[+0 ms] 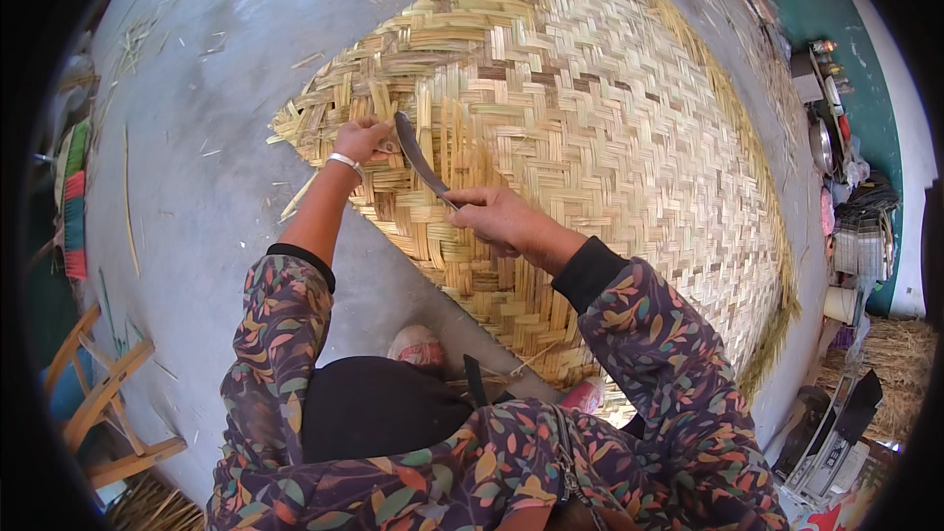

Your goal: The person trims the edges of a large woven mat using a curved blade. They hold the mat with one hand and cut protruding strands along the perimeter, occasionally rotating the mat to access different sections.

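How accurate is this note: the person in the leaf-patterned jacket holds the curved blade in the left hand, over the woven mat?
One slip: the head view shows the curved blade in the right hand, not the left hand. The leaf-patterned jacket and the woven mat beneath stand.

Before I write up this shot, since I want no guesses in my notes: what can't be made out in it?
Handle of the knife, head view: covered by the right hand.
Any strip in the left hand, head view: covered by that hand.
Near corner of the mat, head view: behind the right sleeve.
Right end of the straw pile, head view: cut off by the picture's dark rim.
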Available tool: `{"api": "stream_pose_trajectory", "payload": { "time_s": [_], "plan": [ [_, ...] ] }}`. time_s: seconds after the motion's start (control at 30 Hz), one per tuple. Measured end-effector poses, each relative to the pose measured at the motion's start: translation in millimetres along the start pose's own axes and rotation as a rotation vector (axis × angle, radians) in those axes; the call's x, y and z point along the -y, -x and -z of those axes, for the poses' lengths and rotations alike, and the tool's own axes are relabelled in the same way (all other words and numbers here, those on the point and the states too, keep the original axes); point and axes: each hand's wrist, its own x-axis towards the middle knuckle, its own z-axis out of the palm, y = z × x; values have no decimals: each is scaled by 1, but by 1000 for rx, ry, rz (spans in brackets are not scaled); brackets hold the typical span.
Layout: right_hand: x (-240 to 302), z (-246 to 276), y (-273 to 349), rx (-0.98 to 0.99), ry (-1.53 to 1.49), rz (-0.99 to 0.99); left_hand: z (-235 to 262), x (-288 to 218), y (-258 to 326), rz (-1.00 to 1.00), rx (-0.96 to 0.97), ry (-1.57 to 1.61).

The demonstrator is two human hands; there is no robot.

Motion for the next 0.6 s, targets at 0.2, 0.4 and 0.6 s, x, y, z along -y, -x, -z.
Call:
{"api": "stream_pose_trajectory", "payload": {
  "time_s": [0.2, 0.4, 0.6],
  "plan": [
    [-19, -5, -21, -112, 268, 206, 1, -6, 4, 64, 51, 164],
    [-32, -20, -31, -284, 649, 275, -12, -13, -4, 131, -73, 108],
    [-24, -22, -53, -370, 699, 286, -21, -29, -12, 217, -155, -100]
  ]
}}
